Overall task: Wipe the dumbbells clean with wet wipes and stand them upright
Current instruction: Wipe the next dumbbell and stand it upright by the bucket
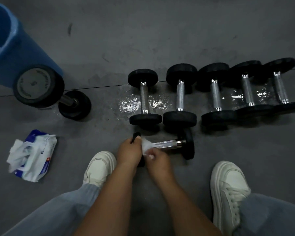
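Observation:
A small black dumbbell (170, 143) with a chrome handle lies sideways on the floor between my feet. My left hand (129, 151) grips its left end weight. My right hand (157, 159) pinches a white wet wipe (147, 144) wrapped round the handle next to that weight. Beyond it, several more dumbbells (179, 97) lie in a row on a wet patch of floor. One dumbbell (41, 87) stands upright at the left. An opened pack of wet wipes (32, 155) lies on the floor at the left.
A blue bucket (10, 41) stands at the far left, right behind the upright dumbbell. My two white shoes (99, 167) (228, 189) flank the work spot. The grey floor (143, 31) stretches away beyond the row.

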Demonstrator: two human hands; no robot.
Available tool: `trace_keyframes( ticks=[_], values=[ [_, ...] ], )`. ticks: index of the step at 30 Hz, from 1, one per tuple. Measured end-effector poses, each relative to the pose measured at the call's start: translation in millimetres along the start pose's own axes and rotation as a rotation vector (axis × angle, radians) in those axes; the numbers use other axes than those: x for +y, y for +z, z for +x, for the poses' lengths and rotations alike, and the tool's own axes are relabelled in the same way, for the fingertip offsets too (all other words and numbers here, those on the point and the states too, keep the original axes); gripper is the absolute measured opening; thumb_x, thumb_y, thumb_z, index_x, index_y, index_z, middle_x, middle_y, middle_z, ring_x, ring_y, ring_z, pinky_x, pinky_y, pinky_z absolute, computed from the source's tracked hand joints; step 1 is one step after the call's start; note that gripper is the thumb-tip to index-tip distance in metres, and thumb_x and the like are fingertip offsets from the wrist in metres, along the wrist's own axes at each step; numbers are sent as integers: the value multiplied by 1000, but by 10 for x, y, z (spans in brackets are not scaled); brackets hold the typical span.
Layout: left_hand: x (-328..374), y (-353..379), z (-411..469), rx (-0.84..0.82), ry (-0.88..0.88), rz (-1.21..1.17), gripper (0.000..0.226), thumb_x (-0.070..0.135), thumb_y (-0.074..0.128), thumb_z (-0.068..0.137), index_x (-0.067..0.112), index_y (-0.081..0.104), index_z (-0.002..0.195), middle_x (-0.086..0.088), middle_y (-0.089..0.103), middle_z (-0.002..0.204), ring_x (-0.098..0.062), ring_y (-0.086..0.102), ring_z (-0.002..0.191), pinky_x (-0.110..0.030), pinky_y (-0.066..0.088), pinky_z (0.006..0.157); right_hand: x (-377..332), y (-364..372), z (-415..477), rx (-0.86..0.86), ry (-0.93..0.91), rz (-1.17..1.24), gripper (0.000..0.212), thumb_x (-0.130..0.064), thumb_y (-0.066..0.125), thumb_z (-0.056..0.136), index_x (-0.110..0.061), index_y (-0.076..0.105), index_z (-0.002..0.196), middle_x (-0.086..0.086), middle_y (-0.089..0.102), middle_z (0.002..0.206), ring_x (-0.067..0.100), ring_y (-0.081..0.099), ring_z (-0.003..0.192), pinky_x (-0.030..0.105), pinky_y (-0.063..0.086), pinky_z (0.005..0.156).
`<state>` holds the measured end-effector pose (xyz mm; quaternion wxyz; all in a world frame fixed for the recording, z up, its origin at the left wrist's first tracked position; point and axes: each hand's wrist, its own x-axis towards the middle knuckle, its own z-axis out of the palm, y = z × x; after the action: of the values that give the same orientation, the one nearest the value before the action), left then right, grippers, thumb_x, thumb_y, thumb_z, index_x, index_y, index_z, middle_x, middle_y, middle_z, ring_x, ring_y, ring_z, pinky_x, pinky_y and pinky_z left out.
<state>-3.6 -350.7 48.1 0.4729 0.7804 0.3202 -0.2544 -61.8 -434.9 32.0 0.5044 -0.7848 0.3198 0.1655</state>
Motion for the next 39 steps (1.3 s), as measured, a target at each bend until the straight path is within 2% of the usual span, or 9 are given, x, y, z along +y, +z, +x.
trace_keyframes(
  ticks=[4,10,13,18,22,25,30,35,39],
  values=[
    [-47,-36,-41,-56,-25,-110,19,29,57,98,17,70,90,-4,72,89,-20,64,80,-37,54,81,58,-202,101,354,40,44,24,-11,55,89,-16,60,112,12,69,96,30,65,88,30,47,71],
    [-61,-143,-41,-135,-80,-212,12,22,63,95,17,72,100,-3,74,91,-21,67,82,-34,51,76,33,22,-117,4,-202,-43,40,-3,50,92,-18,62,127,7,62,129,22,56,120,7,31,93],
    [-70,-138,-52,-147,-95,-240,6,22,64,94,21,70,92,-2,74,93,-20,67,83,-36,53,80,110,-162,92,293,-46,-28,38,-8,48,95,-19,60,129,7,59,132,23,57,118,18,37,94],
    [1,-141,-56,-142,-89,-256,12,19,62,96,20,68,86,-2,72,85,-21,67,79,-31,52,72,35,-22,-176,-227,-111,-97,49,-11,42,98,-33,43,141,-4,59,126,13,58,112,18,41,85],
    [-52,-135,-72,-133,-78,-253,10,21,63,96,21,69,88,2,71,84,-15,63,75,-28,48,69,234,-163,-6,205,-27,-106,44,-15,44,98,-28,44,140,10,65,121,29,63,106,28,45,81],
    [-31,-119,-57,-116,-61,-208,14,25,62,96,17,71,102,0,72,89,-16,65,78,-28,48,69,273,-104,-66,-119,-85,-221,57,-17,41,99,-39,24,148,19,65,115,34,64,95,31,47,75],
    [-83,-68,-81,-66,1,-143,15,26,60,96,22,70,85,1,73,90,-16,66,82,-35,53,82,265,-116,44,235,-122,-17,36,-24,43,94,-21,57,127,7,66,117,27,64,99,30,49,81],
    [-84,-66,-71,-24,22,-95,19,31,61,94,25,67,77,1,73,89,-21,68,89,-43,55,88,40,-234,160,159,-46,139,21,-34,53,94,-18,59,82,-1,61,63,14,61,51,34,50,54],
    [-90,-70,-84,-21,48,-72,19,28,60,95,22,67,79,1,71,86,-18,65,83,-39,53,84,-80,-223,249,212,90,159,32,-41,44,90,-14,56,77,9,62,65,26,62,58,32,47,54]
  ],
)
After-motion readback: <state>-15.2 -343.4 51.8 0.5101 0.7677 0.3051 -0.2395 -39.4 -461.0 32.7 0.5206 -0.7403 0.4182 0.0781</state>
